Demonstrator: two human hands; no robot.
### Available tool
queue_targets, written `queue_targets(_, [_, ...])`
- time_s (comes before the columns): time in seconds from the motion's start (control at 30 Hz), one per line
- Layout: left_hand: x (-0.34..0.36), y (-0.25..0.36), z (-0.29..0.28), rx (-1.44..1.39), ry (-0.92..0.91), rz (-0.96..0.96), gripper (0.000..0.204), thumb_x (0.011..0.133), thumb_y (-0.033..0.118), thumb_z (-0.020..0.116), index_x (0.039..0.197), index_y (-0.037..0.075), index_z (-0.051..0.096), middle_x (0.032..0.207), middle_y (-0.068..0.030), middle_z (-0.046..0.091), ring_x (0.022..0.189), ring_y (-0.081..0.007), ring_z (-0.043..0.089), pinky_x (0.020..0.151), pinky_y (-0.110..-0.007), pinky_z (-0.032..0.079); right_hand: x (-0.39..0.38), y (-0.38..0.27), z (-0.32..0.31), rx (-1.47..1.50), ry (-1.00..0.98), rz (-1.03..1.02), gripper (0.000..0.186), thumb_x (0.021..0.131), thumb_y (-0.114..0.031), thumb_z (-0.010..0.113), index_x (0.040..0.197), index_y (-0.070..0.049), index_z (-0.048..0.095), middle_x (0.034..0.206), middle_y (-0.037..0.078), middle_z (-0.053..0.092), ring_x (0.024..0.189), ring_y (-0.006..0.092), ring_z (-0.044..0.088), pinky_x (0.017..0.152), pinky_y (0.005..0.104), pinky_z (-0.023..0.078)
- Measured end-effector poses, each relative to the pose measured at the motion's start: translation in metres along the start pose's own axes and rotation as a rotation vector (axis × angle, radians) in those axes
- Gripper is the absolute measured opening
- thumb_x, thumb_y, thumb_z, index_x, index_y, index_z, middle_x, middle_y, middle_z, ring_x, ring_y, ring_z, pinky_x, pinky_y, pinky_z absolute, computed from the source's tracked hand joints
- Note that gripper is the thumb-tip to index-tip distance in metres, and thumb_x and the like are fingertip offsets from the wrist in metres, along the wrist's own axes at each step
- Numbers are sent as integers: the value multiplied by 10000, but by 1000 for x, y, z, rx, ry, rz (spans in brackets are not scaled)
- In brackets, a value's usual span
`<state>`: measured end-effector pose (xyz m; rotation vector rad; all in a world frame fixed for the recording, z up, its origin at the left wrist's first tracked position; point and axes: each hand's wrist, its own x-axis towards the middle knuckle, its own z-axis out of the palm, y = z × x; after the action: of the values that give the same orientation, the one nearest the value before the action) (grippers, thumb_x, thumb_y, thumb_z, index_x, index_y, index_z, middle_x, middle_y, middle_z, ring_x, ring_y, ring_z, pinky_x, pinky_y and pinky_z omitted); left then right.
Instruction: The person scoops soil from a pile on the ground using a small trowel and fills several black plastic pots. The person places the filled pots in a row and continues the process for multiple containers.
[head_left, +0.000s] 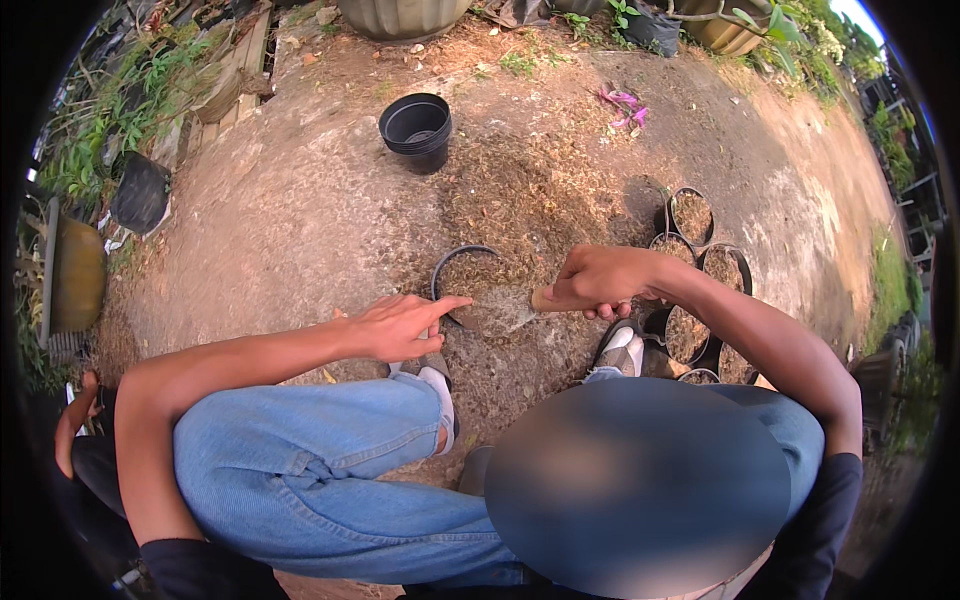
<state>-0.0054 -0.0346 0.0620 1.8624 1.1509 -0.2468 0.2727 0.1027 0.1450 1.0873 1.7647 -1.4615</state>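
Observation:
A round black pot [440, 275] filled with brown, dry-looking soil mix stands on the ground between my feet. My right hand [598, 280] is closed around the wooden handle of a trowel [522, 314], whose soil-covered blade lies over the pot's right side. My left hand [402, 325] is at the pot's near left rim, index finger stretched over the soil and thumb apart below it. Whether its other fingers touch the pot is hidden. Loose brown soil mix [520, 200] is heaped just beyond the pot.
Nested black pots [418, 150] stand farther off. Several soil-filled black pots [690, 215] cluster beside my right foot. Purple petals [627, 108] lie on the ground. Large planters [405, 18] stand at the back, another planter [78, 270] at the left. Another person's arm [75, 425] shows at the left edge.

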Motion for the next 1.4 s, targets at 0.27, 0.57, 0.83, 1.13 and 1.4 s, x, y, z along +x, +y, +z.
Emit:
queue_targets(0.27, [-4, 7, 2, -21, 239, 37, 659, 954, 303, 550, 1556, 120, 351, 833, -67, 565, 744, -248, 624, 693, -448, 515, 7, 16, -3, 83, -52, -9, 435, 1044, -430, 577, 1034, -12, 699, 674, 10, 567, 456, 40, 461, 342, 215, 333])
queue_targets(0.57, [4, 2, -16, -72, 425, -41, 517, 979, 349, 550, 1413, 75, 490, 839, -88, 622, 752, -258, 639, 721, -455, 521, -28, 66, -19, 268, 42, 51, 399, 1044, -425, 585, 1121, -48, 692, 684, -6, 587, 492, 36, 485, 374, 213, 346])
queue_targets(0.83, [-7, -29, -66, 261, 128, -275, 791, 909, 417, 658, 1521, 32, 338, 1025, -265, 715, 1019, -446, 682, 894, -540, 526, -57, 136, 68, -61, 817, -3, 501, 1019, -450, 593, 1022, 29, 739, 802, 240, 700, 726, 407, 683, 660, 492, 521])
queue_targets(1.13, [39, -44, 51, -66, 638, -96, 1512, 605, 488, 954, 1606, -27, -55, 1595, -349, 236, 1480, -487, 291, 1217, -513, 315, 66, 184, 127, 21, 900, -56, 453, 1039, -370, 544, 1012, 59, 689, 899, 353, 663, 927, 535, 649, 824, 584, 498])
queue_targets(1.4, [77, -38, 79, -249, 818, -119, 1583, 529, 379, 1011, 1600, -20, -85, 1606, -346, 212, 1495, -473, 274, 1243, -511, 262, 165, 125, 63, 81, 836, -248, 459, 1026, -404, 560, 1093, 34, 680, 842, 317, 667, 900, 504, 659, 791, 554, 496])
